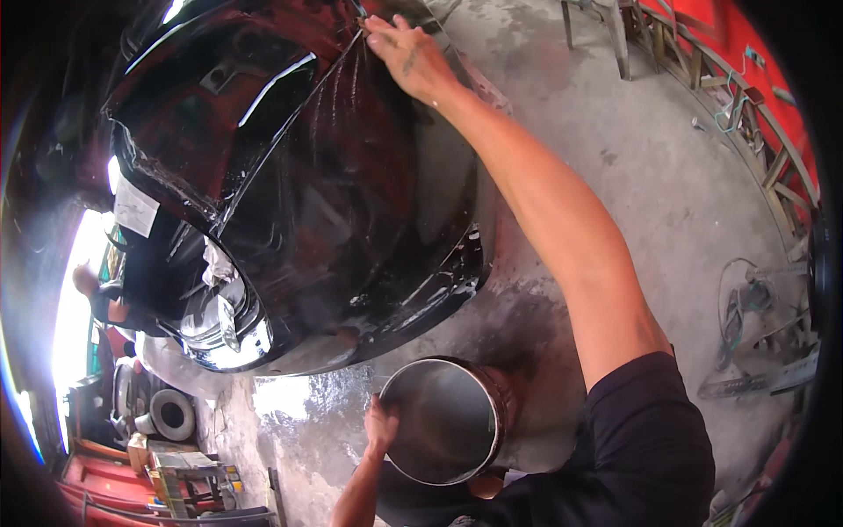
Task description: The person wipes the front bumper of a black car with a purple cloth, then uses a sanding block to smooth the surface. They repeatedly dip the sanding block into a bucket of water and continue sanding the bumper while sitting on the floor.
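Observation:
My right arm stretches up and across a glossy black car front [351, 202], whose surface is wet and streaked. At its far end my right hand [411, 57] touches the panel beside a seam, fingers bent. A small brownish bit shows by the fingertips, but what they hold is hidden. Thin wet streaks run down the panel below that hand. Low in the view, my left hand [381, 426] grips the left rim of a round metal-looking bucket [439, 422], held close to my body. The bucket's inside looks dark grey; its contents cannot be made out.
A headlight [224, 329] and a white paper sheet [136, 209] are on the car's left side. Another person [110, 290] stands beyond. Tyres [172, 415] and red furniture lie lower left. A wooden frame [694, 66] lines the red wall; metal equipment [760, 342] stands right.

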The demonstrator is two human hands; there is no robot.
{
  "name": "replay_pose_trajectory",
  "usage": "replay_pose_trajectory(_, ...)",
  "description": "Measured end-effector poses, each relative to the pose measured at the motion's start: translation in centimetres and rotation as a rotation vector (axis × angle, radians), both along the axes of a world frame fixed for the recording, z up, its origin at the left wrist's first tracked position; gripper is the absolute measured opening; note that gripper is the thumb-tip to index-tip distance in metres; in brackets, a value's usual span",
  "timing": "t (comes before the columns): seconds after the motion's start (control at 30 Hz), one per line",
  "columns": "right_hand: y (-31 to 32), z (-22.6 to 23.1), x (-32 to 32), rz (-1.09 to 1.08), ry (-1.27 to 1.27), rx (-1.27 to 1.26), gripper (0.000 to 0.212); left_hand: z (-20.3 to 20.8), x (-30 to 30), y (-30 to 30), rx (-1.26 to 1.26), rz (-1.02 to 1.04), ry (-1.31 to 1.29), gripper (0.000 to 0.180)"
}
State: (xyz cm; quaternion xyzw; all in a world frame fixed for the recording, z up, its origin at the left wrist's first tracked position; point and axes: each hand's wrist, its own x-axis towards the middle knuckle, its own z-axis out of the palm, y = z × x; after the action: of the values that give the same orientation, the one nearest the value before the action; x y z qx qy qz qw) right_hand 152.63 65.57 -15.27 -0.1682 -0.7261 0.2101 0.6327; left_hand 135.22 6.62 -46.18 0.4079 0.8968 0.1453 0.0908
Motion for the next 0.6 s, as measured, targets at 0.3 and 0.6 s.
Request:
replay_pose_trajectory(0.3,1.2,-0.7,-0.6,0.035,0.033,0.006,0.053,-0.7,-0.7,-0.8,-0.066,0.070,-0.041,0.056)
replay_pose_trajectory(0.6,-3.3,-4.3,-0.1,0.196,0.121,0.012,0.053,-1.4,-1.7,-3.0,0.009,0.026,0.028,0.053)
